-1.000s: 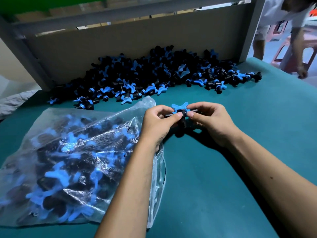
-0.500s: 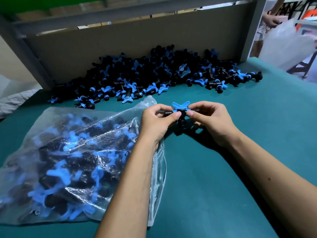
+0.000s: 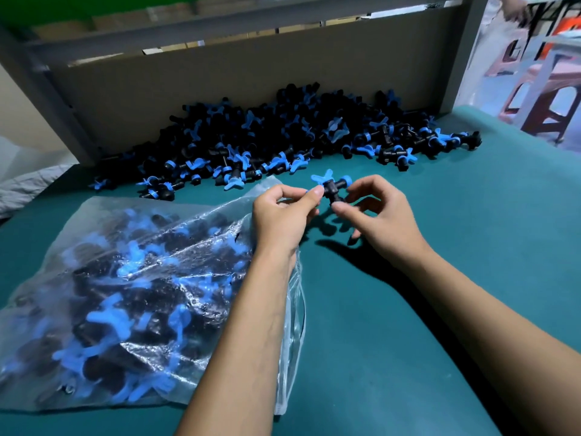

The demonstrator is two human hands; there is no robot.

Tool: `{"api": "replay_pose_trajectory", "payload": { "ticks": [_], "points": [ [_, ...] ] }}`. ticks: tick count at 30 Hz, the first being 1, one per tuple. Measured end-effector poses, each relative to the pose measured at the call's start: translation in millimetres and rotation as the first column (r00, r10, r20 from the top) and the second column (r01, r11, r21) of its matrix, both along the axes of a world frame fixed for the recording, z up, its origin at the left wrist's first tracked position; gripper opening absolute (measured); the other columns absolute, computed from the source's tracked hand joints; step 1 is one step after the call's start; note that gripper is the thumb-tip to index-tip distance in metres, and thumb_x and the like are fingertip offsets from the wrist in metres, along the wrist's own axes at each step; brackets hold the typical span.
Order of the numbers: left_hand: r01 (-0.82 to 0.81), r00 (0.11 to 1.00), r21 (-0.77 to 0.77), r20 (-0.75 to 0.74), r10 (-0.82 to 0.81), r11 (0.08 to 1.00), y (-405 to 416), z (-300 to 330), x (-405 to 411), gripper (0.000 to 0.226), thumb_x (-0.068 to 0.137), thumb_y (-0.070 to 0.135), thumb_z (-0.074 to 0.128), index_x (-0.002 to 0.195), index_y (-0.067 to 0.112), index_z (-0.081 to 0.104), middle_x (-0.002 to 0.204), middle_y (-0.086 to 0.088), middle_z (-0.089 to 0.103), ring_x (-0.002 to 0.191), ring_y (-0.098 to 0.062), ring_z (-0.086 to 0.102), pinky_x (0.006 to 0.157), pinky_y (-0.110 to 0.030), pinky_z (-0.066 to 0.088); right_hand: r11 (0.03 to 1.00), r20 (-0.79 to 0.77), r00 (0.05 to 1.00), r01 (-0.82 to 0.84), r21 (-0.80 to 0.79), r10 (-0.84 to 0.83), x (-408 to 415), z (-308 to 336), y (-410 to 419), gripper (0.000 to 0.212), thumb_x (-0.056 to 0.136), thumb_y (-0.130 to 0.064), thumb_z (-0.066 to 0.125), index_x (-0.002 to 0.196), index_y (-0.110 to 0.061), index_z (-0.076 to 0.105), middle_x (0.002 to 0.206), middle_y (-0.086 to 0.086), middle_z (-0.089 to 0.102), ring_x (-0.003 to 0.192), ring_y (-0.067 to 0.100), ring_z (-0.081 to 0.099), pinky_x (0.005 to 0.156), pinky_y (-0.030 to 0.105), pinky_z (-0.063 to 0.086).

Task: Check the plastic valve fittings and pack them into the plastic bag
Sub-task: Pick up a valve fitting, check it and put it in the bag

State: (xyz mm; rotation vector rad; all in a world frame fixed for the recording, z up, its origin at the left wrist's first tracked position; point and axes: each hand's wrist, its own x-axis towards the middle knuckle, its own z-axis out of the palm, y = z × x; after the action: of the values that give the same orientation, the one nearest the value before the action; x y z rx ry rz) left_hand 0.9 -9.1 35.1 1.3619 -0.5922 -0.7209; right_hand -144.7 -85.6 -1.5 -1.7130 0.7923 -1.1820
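Note:
A black valve fitting with a blue butterfly handle is held above the teal table between both hands. My left hand pinches its left end with thumb and forefinger. My right hand pinches its lower stub between thumb and forefinger, other fingers loosely spread. A clear plastic bag, largely filled with black and blue fittings, lies on the left under my left forearm, its mouth toward my left hand. A large pile of loose fittings lies against the back board.
A cardboard back wall in a grey metal frame closes the far edge of the table. Red and white stools stand off the table's right side. Another person's hand shows at the top right. White cloth lies at the far left.
The fitting has been turned in my fingers: its body now points down-right. My right hand dropped from the fitting's right end to its lower stub. The person in the background moved out of view.

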Motion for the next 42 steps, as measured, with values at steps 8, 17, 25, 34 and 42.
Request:
{"api": "replay_pose_trajectory", "payload": {
  "ticks": [8,17,25,34,42],
  "points": [
    [-0.096,0.702,0.03,0.71,0.047,0.995,4.5,11.4,-3.1,0.029,0.076,0.043,0.087,0.083,0.021,0.07,0.089,0.007,0.07,0.09,-0.011,0.059,0.082,-0.025,0.046,0.957,0.234,0.972,-0.048,0.286,-0.022,-1.2,9.4,2.7,0.01,0.096,-0.011,0.068,0.095,-0.001,0.065,0.077,0.013,0.073,0.057,0.019,0.065,0.054,0.027,0.056],
    [-0.539,0.259,0.151,0.966,-0.008,0.829,20.1,31.5,18.4,0.066,0.066,-0.003,0.074,0.117,0.034,0.057,0.147,-0.008,0.029,0.131,-0.032,0.028,0.094,-0.037,0.029,0.652,0.628,0.774,-0.437,0.62,-0.079,-4.0,15.6,1.6,0.014,0.104,-0.016,0.052,0.103,-0.004,0.059,0.089,0.019,0.074,0.059,0.011,0.062,0.052,0.015,0.053],
    [-0.369,0.534,0.122,0.839,0.103,0.921,34.1,38.2,62.6,0.025,0.083,0.005,0.078,0.08,0.03,0.072,0.086,0.008,0.072,0.085,-0.018,0.068,0.076,-0.03,0.052,0.93,0.243,0.964,-0.187,0.318,0.111,5.7,2.4,7.7,0.018,0.084,-0.002,0.077,0.088,-0.018,0.073,0.08,0.01,0.068,0.057,0.017,0.053,0.054,0.026,0.05],
    [-0.313,0.535,-0.205,0.768,0.351,0.927,46.3,55.5,84.1,0.01,0.092,0.02,0.071,0.091,0.018,0.08,0.078,0.011,0.07,0.072,-0.009,0.065,0.072,-0.015,0.047,0.945,-0.155,0.968,-0.232,-0.232,0.199,31.3,9.4,50.1,0.021,0.078,-0.006,0.079,0.09,-0.023,0.076,0.089,-0.007,0.07,0.08,0.02,0.065,0.061,0.038,0.055],
    [-0.313,0.513,-0.205,0.785,0.347,0.927,42.9,57.6,78.2,0.011,0.092,0.019,0.069,0.087,0.018,0.078,0.079,0.008,0.072,0.076,-0.015,0.066,0.075,-0.027,0.049,0.933,-0.197,0.948,-0.289,-0.215,0.249,124.5,16.8,97.8,0.029,0.08,-0.015,0.065,0.059,-0.026,0.049,0.063,-0.003,0.046,0.058,0.015,0.043,0.053,0.028,0.036]
  ]
}}
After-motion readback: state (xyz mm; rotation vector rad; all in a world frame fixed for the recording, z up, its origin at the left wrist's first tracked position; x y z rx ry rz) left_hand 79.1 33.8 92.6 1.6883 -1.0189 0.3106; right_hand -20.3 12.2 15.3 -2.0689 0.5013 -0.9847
